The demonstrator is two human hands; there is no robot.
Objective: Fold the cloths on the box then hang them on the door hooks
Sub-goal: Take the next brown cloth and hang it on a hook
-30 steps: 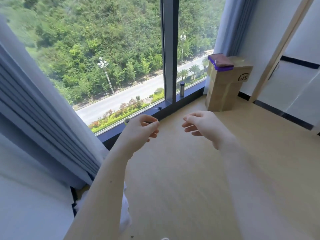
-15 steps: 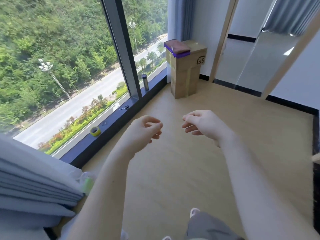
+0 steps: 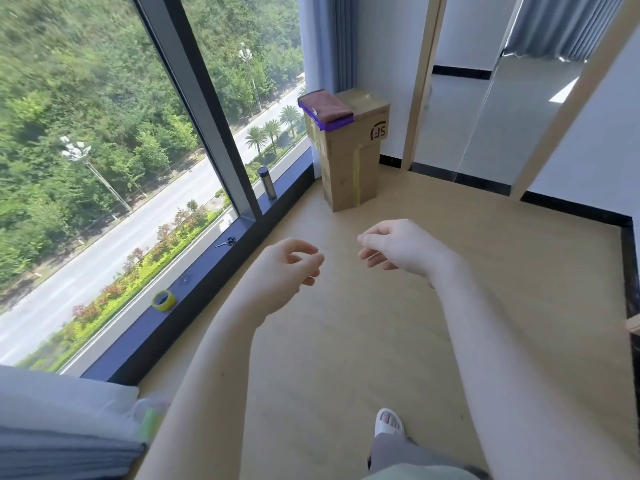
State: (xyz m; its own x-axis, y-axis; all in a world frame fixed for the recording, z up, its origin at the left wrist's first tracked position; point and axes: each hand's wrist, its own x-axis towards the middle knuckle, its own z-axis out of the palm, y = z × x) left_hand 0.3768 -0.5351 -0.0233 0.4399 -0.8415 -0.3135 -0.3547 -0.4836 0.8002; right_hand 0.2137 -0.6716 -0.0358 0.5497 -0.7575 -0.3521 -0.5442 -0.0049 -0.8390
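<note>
A tall cardboard box [image 3: 349, 161] stands in the far corner by the window. On its top lie a brown cloth [image 3: 327, 103] and, under it, a purple cloth [image 3: 332, 125] whose edge shows. My left hand [image 3: 284, 268] and my right hand [image 3: 398, 247] hang in mid-air over the floor, well short of the box. Both have loosely curled fingers and hold nothing. No door hooks are in view.
A dark window sill [image 3: 207, 271] runs along the left with a yellow tape roll [image 3: 163, 300], scissors [image 3: 227, 241] and a grey flask [image 3: 267, 182]. Curtain folds [image 3: 62, 441] sit at the lower left. A doorway [image 3: 460, 109] opens right of the box. My slippered foot [image 3: 388, 421] is below.
The view has swung right and drawn nearer to the box, bringing the sill items and doorway into sight. Both hands keep the same empty, loosely curled pose.
</note>
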